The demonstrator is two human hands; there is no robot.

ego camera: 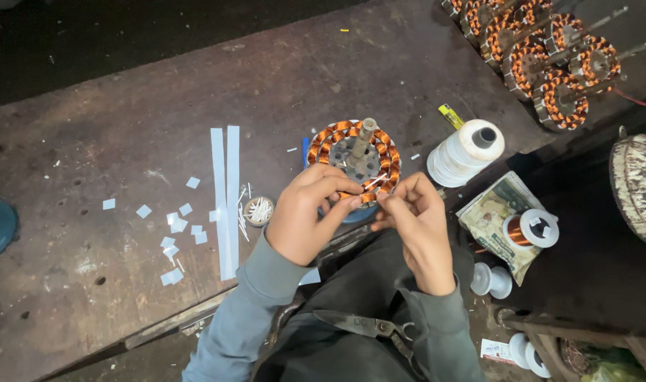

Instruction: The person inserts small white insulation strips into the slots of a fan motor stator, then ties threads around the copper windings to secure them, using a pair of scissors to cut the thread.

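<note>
A round motor stator (352, 152) with copper windings and an upright metal shaft stands at the edge of the worn bench. My left hand (307, 216) grips its near rim with the fingers curled over the coils. My right hand (416, 226) pinches a thin white wire or sleeve at the same near edge, fingertips touching the windings. Both hands meet at the stator's front. Grey sleeves cover my forearms.
Two long white paper strips (225, 198) and several small cut squares (174, 226) lie to the left, beside a small tin (258, 210). A white thread spool (468, 150), a copper wire spool (532, 230), stacked wound stators (542, 56) and scissors (365, 327) in my lap surround me.
</note>
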